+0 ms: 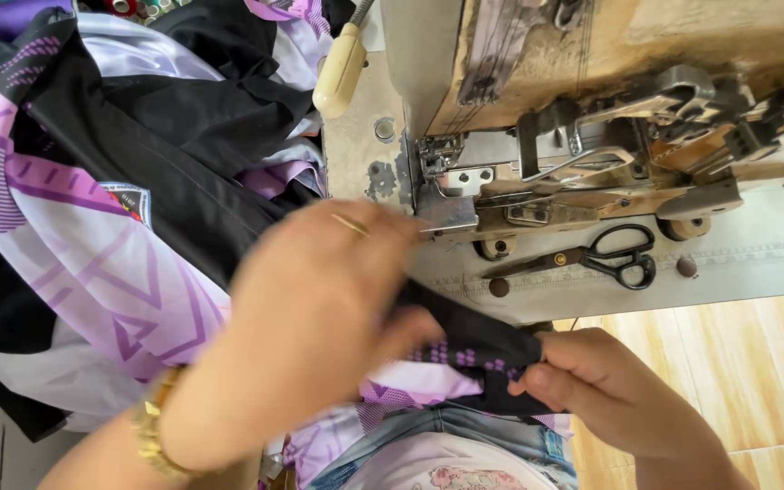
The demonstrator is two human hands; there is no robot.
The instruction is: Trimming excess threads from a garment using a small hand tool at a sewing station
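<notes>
Left of the sewing machine (592,136), a heap of black and purple-patterned garments (111,200) lies piled. In front of the machine, the left hand (319,308), blurred, pinches one end of a black fabric strip (474,349); the right hand (601,390) is clamped on its other end. Black-handled scissors (592,259) rest on the machine's bed.
</notes>
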